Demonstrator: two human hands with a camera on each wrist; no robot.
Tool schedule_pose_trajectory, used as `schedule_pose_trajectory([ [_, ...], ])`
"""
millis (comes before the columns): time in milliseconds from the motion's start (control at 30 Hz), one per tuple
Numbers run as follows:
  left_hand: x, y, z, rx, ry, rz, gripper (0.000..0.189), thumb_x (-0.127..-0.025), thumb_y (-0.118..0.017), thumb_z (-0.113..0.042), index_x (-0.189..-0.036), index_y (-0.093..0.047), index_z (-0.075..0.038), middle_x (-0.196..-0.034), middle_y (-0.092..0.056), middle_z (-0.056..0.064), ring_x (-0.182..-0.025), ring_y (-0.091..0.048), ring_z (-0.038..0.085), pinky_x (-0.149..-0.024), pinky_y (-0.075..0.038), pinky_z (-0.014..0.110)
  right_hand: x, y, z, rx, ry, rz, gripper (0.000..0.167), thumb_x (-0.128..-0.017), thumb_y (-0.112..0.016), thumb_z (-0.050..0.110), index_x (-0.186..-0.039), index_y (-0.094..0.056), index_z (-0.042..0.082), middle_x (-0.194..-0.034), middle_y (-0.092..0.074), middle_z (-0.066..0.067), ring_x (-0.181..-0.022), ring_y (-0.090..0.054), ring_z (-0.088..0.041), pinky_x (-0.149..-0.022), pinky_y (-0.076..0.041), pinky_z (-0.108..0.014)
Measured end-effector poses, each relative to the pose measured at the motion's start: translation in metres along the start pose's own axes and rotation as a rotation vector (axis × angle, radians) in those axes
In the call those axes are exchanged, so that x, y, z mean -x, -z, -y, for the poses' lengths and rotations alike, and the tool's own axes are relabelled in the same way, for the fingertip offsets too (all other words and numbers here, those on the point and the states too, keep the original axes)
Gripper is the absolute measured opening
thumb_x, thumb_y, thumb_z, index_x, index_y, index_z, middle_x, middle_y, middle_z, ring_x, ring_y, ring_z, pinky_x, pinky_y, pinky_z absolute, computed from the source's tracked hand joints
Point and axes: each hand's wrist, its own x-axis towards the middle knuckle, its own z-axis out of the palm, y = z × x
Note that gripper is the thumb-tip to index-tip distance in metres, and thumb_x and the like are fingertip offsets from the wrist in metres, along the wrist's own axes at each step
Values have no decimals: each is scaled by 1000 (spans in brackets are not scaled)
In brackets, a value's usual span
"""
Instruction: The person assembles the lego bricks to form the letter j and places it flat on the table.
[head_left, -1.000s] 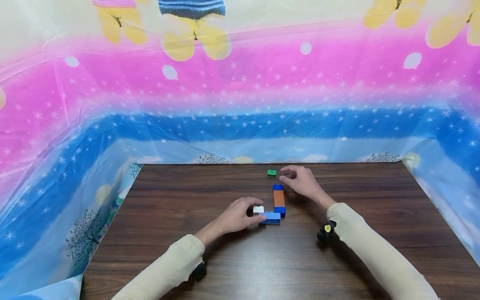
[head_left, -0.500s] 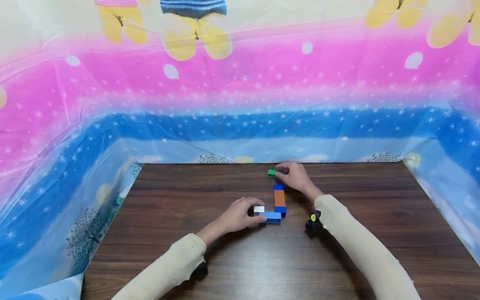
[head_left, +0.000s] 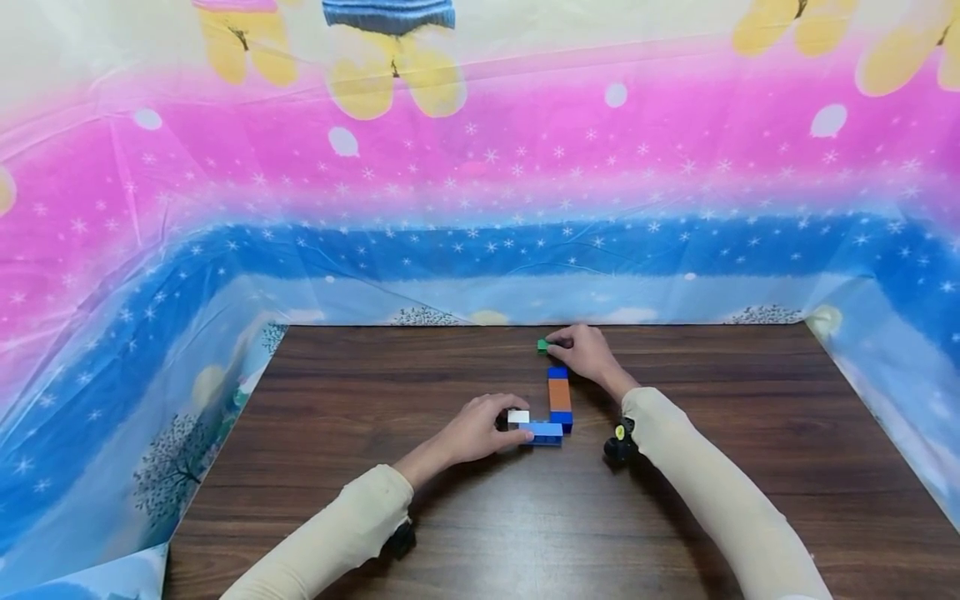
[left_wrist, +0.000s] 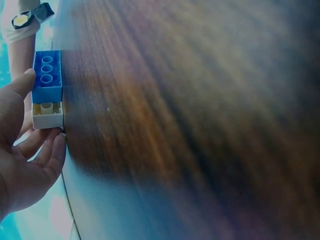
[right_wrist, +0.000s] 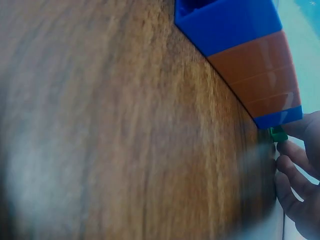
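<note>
In the head view my left hand [head_left: 476, 429] holds a light-blue brick [head_left: 546, 431] and the white brick [head_left: 517, 416] beside it, thumb on the blue and fingers behind the white. The left wrist view shows the hollow, tube-lined sides of the blue brick [left_wrist: 47, 70] and white brick [left_wrist: 47, 120]. Farther back, my right hand [head_left: 588, 354] pinches a small green brick [head_left: 542, 346] between thumb and fingers. Most of that green brick [right_wrist: 278, 134] is hidden in the right wrist view. Between the hands lies a row of orange bricks [head_left: 559, 395] with dark-blue ends.
All the bricks are on a dark wood-grain table [head_left: 337, 367]. The blue-and-orange row stands just in front of my right hand. A printed cloth [head_left: 480, 250] rises along the table's back edge and both sides.
My right hand has moved left to the green brick and taken it between thumb and fingers. The left hand has stayed where it was on the white and light-blue bricks.
</note>
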Motion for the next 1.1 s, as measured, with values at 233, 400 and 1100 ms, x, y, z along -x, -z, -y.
schedule_pose_trajectory([
  [233, -2, 0, 3, -8, -5, 7, 52, -99, -66, -45, -139, -61, -12, -129, -66, 1, -106, -61, 13, -90, -51, 38, 7, 8, -2, -29, -11, 34, 24, -99, -69, 21, -120, -77, 11, -111, -75, -9, -86, -66, -19, -78, -53, -42],
  [400, -3, 0, 4, -16, 4, 7, 52, -99, -66, -44, -139, -61, -12, -131, -65, 2, -111, -61, 16, -94, -50, 40, 12, 10, -5, -33, 1, 58, 24, -99, -70, 22, -120, -77, 12, -108, -76, -7, -78, -63, -15, -71, -51, -36],
  [1100, -3, 2, 5, -15, -1, 7, 52, -99, -66, -45, -138, -61, -11, -128, -66, 2, -103, -61, 13, -90, -51, 38, 20, 11, -8, -60, 4, 69, 24, -100, -68, 23, -121, -77, 15, -100, -74, -4, -65, -54, -15, -62, -43, -33],
])
